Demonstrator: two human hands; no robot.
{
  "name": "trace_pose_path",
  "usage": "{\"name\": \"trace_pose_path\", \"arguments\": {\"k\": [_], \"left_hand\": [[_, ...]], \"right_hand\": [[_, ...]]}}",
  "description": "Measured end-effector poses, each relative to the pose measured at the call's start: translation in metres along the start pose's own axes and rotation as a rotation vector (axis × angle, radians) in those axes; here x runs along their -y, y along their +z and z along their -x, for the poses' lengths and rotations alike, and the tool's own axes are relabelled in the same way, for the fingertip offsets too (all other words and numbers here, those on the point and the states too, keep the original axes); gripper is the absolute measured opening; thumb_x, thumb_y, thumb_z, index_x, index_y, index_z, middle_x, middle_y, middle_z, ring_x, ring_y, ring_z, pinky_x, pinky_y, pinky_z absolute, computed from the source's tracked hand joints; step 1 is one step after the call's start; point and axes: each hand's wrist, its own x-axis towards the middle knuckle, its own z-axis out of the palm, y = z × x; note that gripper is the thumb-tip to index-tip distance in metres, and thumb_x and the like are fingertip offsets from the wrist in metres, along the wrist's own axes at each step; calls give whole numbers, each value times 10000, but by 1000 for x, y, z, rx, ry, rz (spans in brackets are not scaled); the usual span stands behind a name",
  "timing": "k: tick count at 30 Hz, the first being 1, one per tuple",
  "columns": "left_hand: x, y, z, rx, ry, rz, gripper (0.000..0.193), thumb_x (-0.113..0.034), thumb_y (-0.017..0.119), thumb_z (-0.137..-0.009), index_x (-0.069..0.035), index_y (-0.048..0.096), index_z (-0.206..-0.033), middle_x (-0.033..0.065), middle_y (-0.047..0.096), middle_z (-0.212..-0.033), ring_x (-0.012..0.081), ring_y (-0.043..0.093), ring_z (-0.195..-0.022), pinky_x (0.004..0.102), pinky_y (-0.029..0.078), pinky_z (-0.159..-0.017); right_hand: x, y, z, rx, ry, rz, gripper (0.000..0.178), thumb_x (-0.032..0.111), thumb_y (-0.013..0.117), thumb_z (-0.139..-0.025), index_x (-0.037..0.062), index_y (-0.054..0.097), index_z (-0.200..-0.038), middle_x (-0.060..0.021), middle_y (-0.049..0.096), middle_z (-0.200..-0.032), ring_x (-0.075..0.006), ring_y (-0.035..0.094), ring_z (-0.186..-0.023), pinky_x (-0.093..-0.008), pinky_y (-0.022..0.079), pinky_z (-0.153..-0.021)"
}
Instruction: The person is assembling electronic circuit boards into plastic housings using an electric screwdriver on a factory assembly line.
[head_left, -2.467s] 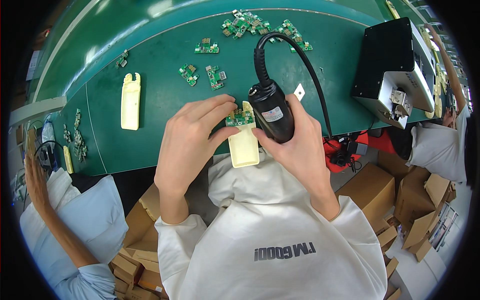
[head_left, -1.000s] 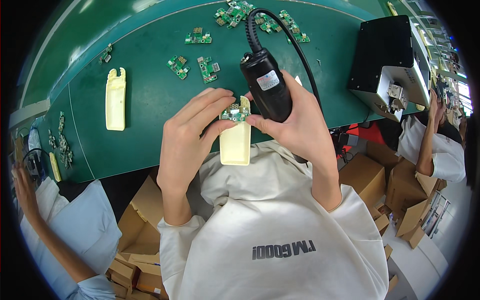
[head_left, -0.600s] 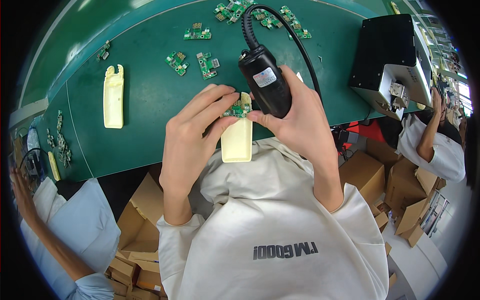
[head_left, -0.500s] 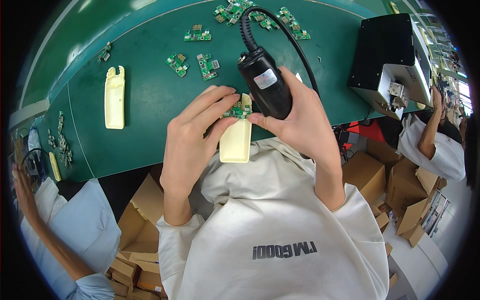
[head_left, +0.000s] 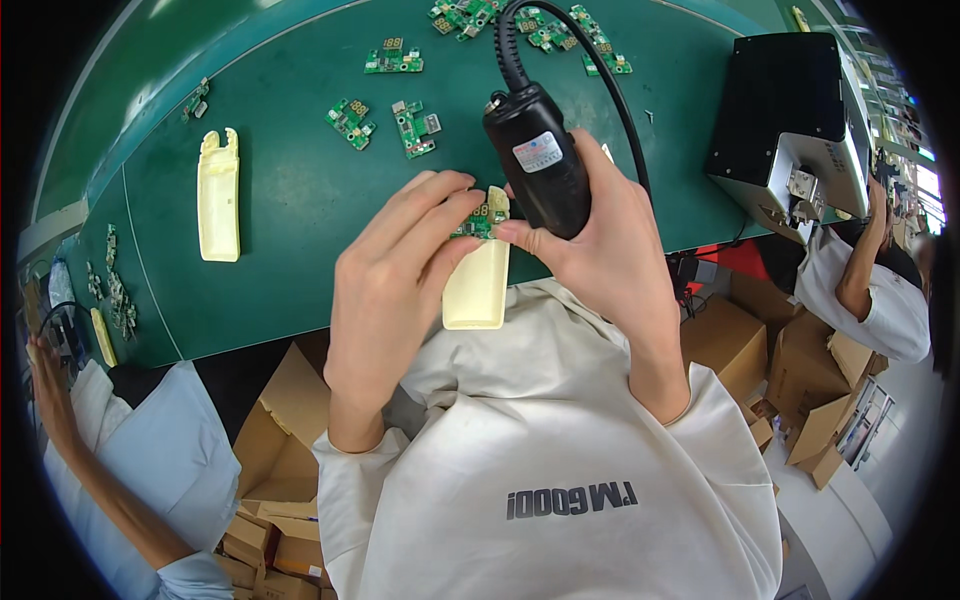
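Observation:
Closed at the fingertips, my left hand (head_left: 385,265) grips a small green circuit board (head_left: 480,222) with a digit display. The board sits at the upper end of a pale yellow plastic shell (head_left: 476,290), whose lower part sticks out toward my shirt. My right hand (head_left: 625,250) is wrapped round a black corded electric screwdriver (head_left: 545,170), its cable rising from the top end. The right thumb tip touches the board's right edge. The tool's working end is hidden behind my right hand. Fingers cover part of the board and shell.
Several loose circuit boards (head_left: 393,57) lie across the green table (head_left: 285,200). Another yellow shell (head_left: 219,195) rests at left. A black and silver machine (head_left: 775,115) stands at right. Cardboard boxes (head_left: 725,345) are below the table edge. Co-workers sit at both sides.
Both hands, with the board, shell and screwdriver, have shifted very slightly right in the picture. The loose boards and the other shell appear slightly farther left. Both grips stay the same.

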Motion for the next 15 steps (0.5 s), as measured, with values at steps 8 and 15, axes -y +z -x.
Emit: {"name": "trace_pose_path", "arguments": {"k": [8,15], "left_hand": [[4,-5,-5,42,-19,77,270,7,707,-736,11,664,-1002,99,659,-1068,289,635,-1006,355,524,-801],[-7,3,-1,-21,-44,-5,281,27,708,-716,5,667,-993,89,673,-1061,271,639,-960,343,518,-802]], "right_hand": [[4,0,0,-34,-17,40,610,248,891,-656,-28,501,-1036,-119,656,-784,-220,564,-636,-324,490,-640],[-1,4,1,-104,-60,53,624,267,896,-647,-24,488,-1020,-129,591,-730,-253,458,-598,-337,456,-596]]}}
